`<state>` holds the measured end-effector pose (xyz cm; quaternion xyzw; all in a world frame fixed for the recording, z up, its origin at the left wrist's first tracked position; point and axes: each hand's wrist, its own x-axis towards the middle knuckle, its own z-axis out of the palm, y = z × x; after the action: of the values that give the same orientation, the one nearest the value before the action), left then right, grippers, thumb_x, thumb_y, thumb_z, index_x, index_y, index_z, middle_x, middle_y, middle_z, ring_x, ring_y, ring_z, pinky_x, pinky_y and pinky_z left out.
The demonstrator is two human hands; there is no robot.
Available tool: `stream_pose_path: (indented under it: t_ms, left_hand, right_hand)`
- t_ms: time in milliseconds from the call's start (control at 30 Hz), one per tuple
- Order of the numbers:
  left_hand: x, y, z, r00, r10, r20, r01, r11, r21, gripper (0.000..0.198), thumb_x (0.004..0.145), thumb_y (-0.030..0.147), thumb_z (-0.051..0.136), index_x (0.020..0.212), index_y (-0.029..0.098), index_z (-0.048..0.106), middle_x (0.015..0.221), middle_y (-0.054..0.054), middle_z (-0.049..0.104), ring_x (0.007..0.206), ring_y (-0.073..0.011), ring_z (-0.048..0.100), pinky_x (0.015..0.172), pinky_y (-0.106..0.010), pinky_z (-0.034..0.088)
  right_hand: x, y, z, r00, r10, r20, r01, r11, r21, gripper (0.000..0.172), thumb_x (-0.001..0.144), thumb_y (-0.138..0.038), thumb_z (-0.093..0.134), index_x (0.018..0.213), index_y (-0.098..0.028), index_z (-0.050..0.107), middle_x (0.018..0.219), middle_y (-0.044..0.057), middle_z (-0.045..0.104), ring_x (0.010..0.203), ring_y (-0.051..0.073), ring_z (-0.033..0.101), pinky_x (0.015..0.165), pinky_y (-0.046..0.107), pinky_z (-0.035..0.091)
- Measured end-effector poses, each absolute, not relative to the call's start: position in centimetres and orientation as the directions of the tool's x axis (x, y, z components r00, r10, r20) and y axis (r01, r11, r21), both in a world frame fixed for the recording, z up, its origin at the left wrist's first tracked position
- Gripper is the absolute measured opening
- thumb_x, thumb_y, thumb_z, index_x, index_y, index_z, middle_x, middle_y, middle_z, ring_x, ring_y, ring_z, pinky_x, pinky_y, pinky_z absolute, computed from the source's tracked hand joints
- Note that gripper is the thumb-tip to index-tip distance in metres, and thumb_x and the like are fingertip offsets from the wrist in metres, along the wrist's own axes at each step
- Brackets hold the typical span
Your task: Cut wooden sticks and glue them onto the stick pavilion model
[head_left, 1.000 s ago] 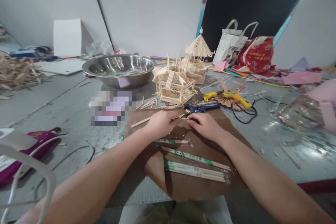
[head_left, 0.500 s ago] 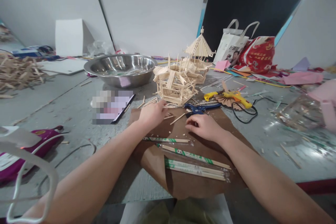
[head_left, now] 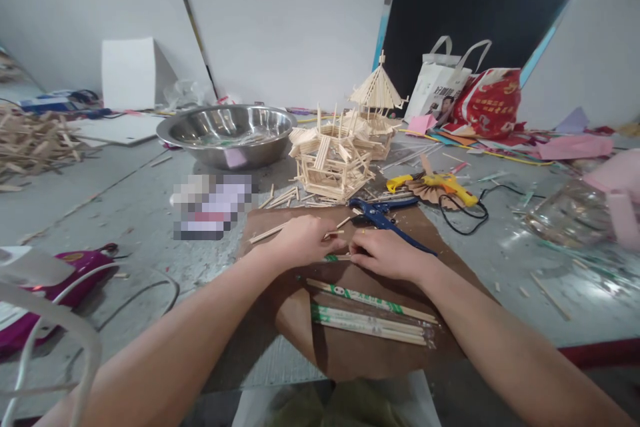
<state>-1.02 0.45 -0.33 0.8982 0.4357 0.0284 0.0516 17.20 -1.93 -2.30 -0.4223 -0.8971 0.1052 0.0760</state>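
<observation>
My left hand (head_left: pixel 307 240) is closed around a thin wooden stick (head_left: pixel 267 233), whose ends show on both sides of the hand. Close by on the right, my right hand (head_left: pixel 383 253) has curled fingers; what they hold, if anything, is hidden. Blue-handled pliers (head_left: pixel 375 212) lie just beyond it, handles spread, one running behind the hand. Under both hands is a sheet of brown paper (head_left: pixel 345 353). A wrapped chopstick pack (head_left: pixel 336 258) is partly covered by the hands. Nearer me lie more wrapped chopsticks (head_left: pixel 370 300). Beyond stands a stick-built model (head_left: pixel 333 160).
A second model with a pointed roof (head_left: pixel 380 90) stands behind. Left of it is a steel basin (head_left: pixel 227 137). A yellow glue gun (head_left: pixel 450 187) with a black cord lies right. A stick pile (head_left: pixel 35 143) and a purple device (head_left: pixel 75 280) are at left.
My left hand has come nearer and right, now with a stick in it. My right hand has stayed close by with fingers more curled. The pliers' handles have spread apart.
</observation>
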Motion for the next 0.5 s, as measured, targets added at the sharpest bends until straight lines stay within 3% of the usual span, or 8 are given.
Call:
stream_pose_path:
  t_ms: [200, 400, 500]
  left_hand:
    - [-0.6, -0.7, 0.8, 0.685, 0.727, -0.044, 0.728, -0.681, 0.077, 0.033, 0.072, 0.048, 0.039, 0.077, 0.023, 0.059, 0.069, -0.003, 0.062, 0.063, -0.0177, 0.056, 0.052, -0.023, 0.035]
    - [1.1, -4.1, 1.9, 0.873, 0.472, -0.122, 0.487, -0.851, 0.195, 0.044, 0.057, 0.055, 0.053, 0.09, 0.026, 0.057, 0.075, -0.001, 0.062, 0.069, -0.0181, 0.057, 0.057, -0.024, 0.039]
    - [1.7, -5.0, 1.6, 0.875, 0.458, -0.158, 0.481, -0.858, 0.179, 0.043, 0.056, 0.051, 0.056, 0.09, 0.023, 0.058, 0.071, -0.003, 0.062, 0.068, -0.0192, 0.057, 0.058, -0.027, 0.04]
  right_hand:
    - [17.5, -1.8, -2.3, -0.609, 0.792, 0.028, 0.765, 0.597, -0.244, 0.017, 0.076, -0.033, 0.044, 0.082, -0.02, 0.052, 0.082, 0.002, 0.055, 0.073, 0.013, 0.05, 0.059, 0.022, 0.031]
    - [17.6, -1.5, -2.8, -0.56, 0.827, 0.044, 0.801, 0.554, -0.228, 0.015, 0.077, -0.03, 0.041, 0.08, -0.02, 0.051, 0.08, 0.001, 0.055, 0.069, 0.012, 0.05, 0.059, 0.023, 0.031]
    - [17.7, -1.4, -2.7, -0.546, 0.838, 0.019, 0.809, 0.533, -0.249, 0.015, 0.077, -0.03, 0.041, 0.079, -0.02, 0.052, 0.08, 0.001, 0.055, 0.069, 0.012, 0.049, 0.059, 0.022, 0.03]
